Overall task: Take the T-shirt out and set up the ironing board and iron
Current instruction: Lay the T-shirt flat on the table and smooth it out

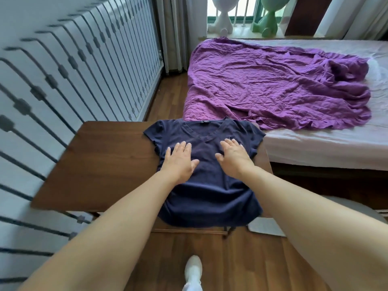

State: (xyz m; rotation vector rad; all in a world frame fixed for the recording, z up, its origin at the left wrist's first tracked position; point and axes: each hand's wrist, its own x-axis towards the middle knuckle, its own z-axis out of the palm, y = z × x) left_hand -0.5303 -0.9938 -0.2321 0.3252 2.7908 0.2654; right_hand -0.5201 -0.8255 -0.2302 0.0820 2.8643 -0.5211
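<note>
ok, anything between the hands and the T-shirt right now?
Nothing visible. The left hand and right hand both lie flat, palms down, directly on the navy T-shirt, which is spread on the wooden table.

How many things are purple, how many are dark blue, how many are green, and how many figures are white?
Purple: 1, the blanket on the bed
Dark blue: 1, the T-shirt on the wooden table
Green: 1, the green figure by the window
White: 1, the white figure beside it
Total: 4

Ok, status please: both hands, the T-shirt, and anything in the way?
Left hand and right hand flat, open, on T-shirt. Shirt spread on wooden table. No iron in view.
</note>
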